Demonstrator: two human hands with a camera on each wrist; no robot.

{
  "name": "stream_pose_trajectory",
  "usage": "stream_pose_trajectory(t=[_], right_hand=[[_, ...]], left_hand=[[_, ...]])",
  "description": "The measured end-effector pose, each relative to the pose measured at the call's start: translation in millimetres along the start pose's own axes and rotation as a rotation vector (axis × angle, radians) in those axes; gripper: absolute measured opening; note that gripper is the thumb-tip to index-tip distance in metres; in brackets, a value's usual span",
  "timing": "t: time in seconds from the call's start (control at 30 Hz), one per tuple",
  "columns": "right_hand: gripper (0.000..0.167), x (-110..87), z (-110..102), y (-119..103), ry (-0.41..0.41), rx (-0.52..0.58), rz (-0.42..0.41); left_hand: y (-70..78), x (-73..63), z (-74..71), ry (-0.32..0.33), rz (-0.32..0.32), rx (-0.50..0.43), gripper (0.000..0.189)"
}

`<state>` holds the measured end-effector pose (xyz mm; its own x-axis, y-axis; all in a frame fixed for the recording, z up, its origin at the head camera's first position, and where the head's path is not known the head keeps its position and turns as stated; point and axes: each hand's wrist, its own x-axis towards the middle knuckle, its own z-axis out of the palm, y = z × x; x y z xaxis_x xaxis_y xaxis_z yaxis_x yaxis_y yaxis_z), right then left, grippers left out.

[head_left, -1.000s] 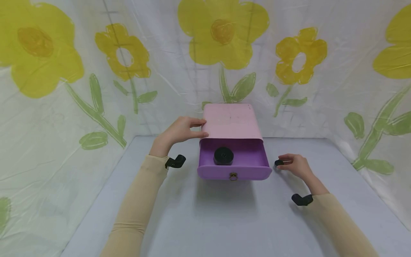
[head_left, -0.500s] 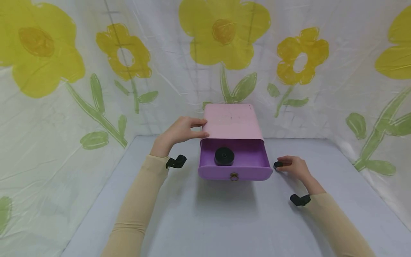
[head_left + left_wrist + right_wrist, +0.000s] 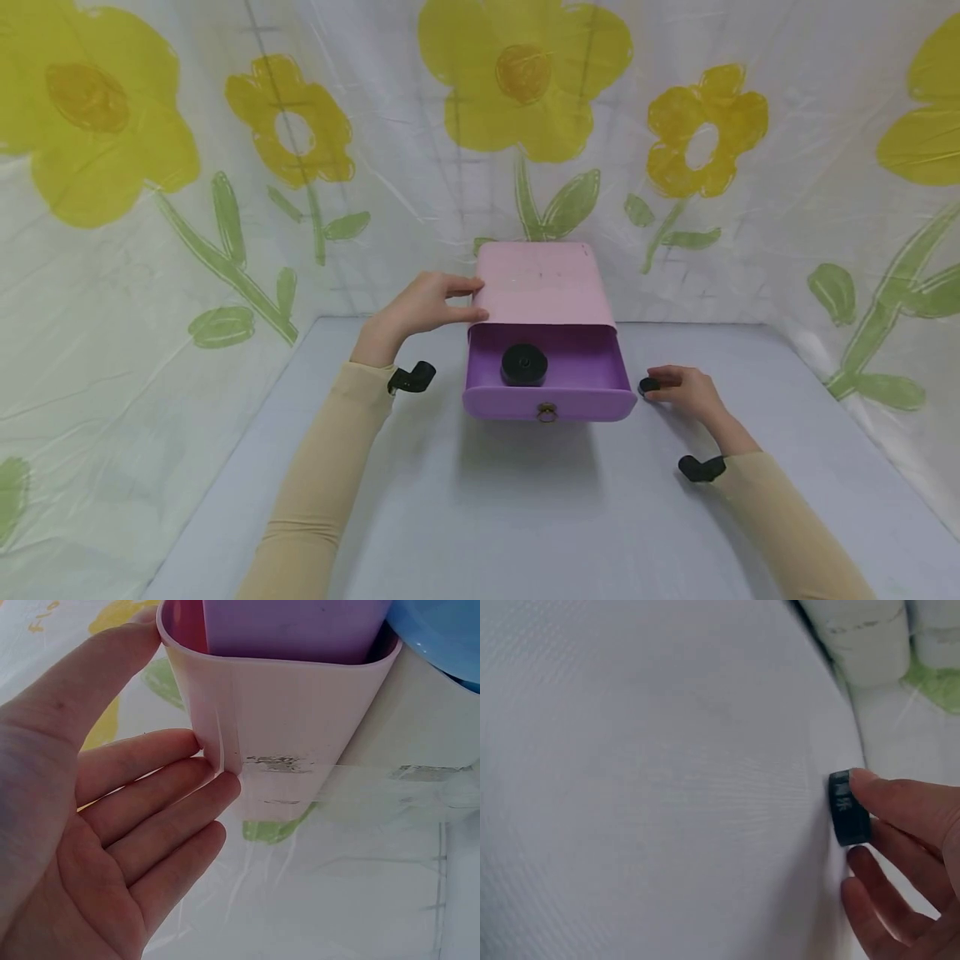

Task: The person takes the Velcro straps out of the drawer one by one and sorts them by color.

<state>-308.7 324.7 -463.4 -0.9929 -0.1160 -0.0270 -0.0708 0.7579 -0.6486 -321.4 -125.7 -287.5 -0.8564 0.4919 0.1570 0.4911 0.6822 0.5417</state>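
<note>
Against the left side of the pink box [image 3: 540,283], the left hand [image 3: 423,302] rests with its fingers nearly straight and well parted from the thumb, which touches the box's front edge. To the right of the box, the right hand [image 3: 690,390] pinches 1 small black piece [image 3: 849,814] between thumb and fingers, seemingly at the surface [image 3: 525,533], though contact is hard to tell. From the box's front juts a purple drawer [image 3: 588,405] holding 1 black disc [image 3: 523,365].

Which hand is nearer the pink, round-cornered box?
Left: the left hand touches the pink box on its left side. The right hand is off to the box's right, pinching a small black disc.
</note>
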Motion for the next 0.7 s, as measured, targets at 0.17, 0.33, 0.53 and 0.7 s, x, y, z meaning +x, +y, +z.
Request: stream_pose_trajectory(t=[0.17,0.33,0.53,0.7], right_hand=[[0.059,-6.2,-9,-4,0.009,-0.025,-0.008],[0.061,-14.7,-23,-13,0.027,-0.025,-0.041],[0.063,-25.7,-41,-32,0.062,-0.012,-0.081],[0.063,-35.4,-52,-49,0.061,-0.005,-0.096]], left_hand=[[0.2,-0.2,1.0,-0.006,-0.003,-0.003,0.071],[0.7,-0.7,0.3,-0.003,-0.005,-0.001,0.070],[1.7,-1.1,-0.5,0.000,-0.003,0.003,0.069],[1.5,-1.4,-0.2,-0.002,-0.004,0.002,0.069]])
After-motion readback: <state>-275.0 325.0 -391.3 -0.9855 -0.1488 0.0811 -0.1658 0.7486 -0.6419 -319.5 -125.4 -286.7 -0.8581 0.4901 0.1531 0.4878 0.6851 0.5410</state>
